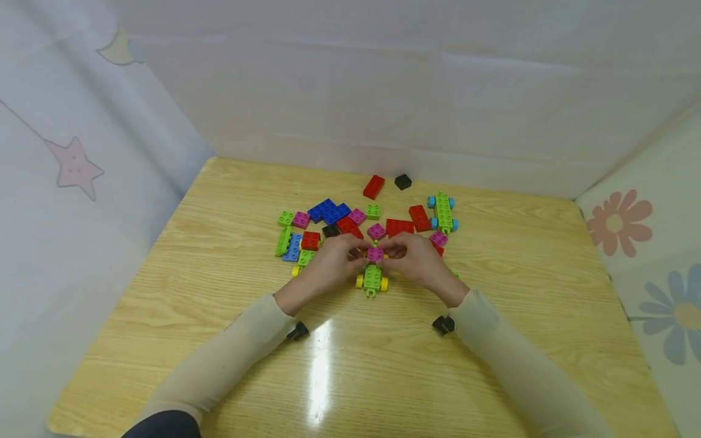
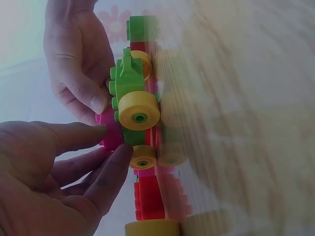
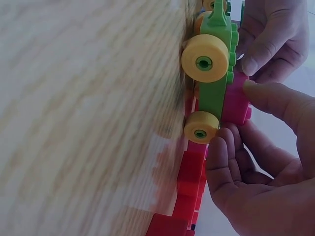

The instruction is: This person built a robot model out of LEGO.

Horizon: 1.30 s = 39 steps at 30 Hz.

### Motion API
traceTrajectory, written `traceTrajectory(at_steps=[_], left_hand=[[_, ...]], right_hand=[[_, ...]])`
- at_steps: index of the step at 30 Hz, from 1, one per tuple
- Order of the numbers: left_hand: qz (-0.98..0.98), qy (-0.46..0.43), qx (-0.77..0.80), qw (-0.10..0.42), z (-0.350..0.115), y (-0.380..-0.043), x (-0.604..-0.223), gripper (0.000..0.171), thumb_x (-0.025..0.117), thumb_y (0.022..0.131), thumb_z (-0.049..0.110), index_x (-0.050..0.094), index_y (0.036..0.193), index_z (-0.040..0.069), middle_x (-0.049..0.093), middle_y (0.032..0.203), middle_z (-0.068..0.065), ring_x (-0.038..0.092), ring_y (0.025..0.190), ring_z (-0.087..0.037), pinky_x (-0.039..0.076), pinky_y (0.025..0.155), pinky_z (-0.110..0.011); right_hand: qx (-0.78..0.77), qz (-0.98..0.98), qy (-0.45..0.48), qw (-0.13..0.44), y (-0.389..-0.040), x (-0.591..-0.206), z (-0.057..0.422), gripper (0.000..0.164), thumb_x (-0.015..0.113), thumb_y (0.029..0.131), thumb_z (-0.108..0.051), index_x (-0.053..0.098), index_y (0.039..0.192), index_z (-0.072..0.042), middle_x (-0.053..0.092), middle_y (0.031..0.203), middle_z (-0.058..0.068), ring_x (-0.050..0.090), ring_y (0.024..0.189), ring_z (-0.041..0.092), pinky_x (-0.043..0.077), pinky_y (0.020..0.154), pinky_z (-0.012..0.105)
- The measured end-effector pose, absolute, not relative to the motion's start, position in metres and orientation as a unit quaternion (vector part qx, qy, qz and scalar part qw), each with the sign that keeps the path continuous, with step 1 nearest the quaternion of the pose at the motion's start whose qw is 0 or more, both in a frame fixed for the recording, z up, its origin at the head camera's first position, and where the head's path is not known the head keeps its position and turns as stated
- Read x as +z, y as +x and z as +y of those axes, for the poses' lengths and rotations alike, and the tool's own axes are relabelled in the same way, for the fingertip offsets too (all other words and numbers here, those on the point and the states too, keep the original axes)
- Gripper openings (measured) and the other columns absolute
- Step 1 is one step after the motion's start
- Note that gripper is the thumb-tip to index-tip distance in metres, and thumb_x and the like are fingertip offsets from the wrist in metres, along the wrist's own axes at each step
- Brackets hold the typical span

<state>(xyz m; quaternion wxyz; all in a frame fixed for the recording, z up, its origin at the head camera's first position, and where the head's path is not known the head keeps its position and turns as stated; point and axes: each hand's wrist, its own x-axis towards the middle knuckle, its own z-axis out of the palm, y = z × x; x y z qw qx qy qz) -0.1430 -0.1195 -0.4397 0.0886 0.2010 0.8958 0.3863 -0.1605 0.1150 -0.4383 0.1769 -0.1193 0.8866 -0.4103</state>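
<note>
A green wheeled base (image 1: 372,278) with yellow wheels stands on the table in front of me. On the far half of its studs sits a square magenta brick (image 1: 375,254). My left hand (image 1: 335,263) pinches this brick from the left, thumb near its top in the left wrist view, where other fingers reach down by the base. From the opposite side my right hand (image 1: 415,260) pinches the same magenta brick (image 3: 235,103), its fingertips close to a yellow wheel (image 3: 201,127). The brick lies flush over the green base (image 3: 212,96) in the right wrist view.
Loose bricks lie beyond the hands: blue bricks (image 1: 328,211), red bricks (image 1: 374,187), a black brick (image 1: 403,182). A green base with blue wheels (image 1: 443,212) stands at the right. Left of my left hand are a light blue plate (image 1: 292,247) and another green base (image 1: 305,258).
</note>
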Motion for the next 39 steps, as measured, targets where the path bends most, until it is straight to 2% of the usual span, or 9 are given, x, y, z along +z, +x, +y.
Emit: traceTrajectory(at_steps=[16,28,35,39], left_hand=[[0.894,0.194,0.395,0.085,-0.12,-0.14,-0.444,0.037,0.08,0.104,0.013,0.076,0.139,0.002,0.079,0.129,-0.014,0.08,0.107,-0.025,0.069,0.088,-0.035],[0.886,0.206,0.408,0.075,-0.121,-0.142,-0.449,0.041,0.078,0.105,0.017,0.074,0.142,0.001,0.078,0.124,-0.013,0.079,0.102,-0.022,0.067,0.084,-0.03],[0.894,0.194,0.398,0.073,-0.12,-0.136,-0.436,0.042,0.08,0.105,0.016,0.074,0.143,0.0,0.077,0.13,-0.016,0.079,0.108,-0.027,0.069,0.091,-0.038],[0.897,0.19,0.393,0.076,-0.121,-0.135,-0.436,0.041,0.08,0.105,0.016,0.074,0.143,0.001,0.077,0.13,-0.015,0.078,0.109,-0.026,0.069,0.092,-0.037]], right_hand=[[-0.413,0.882,-0.13,0.185,-0.159,-0.437,0.116,0.035,0.082,0.104,-0.024,0.08,0.137,-0.015,0.076,0.125,0.005,0.071,0.11,0.024,0.063,0.102,0.043],[-0.419,0.88,-0.125,0.186,-0.16,-0.438,0.118,0.04,0.082,0.104,-0.025,0.077,0.141,-0.013,0.077,0.133,0.007,0.071,0.114,0.026,0.061,0.105,0.043],[-0.423,0.878,-0.123,0.19,-0.159,-0.437,0.118,0.04,0.081,0.104,-0.023,0.076,0.142,-0.013,0.077,0.133,0.008,0.07,0.114,0.027,0.061,0.105,0.044],[-0.422,0.877,-0.127,0.189,-0.158,-0.436,0.117,0.041,0.081,0.104,-0.022,0.076,0.142,-0.011,0.077,0.133,0.009,0.07,0.115,0.027,0.061,0.106,0.046]])
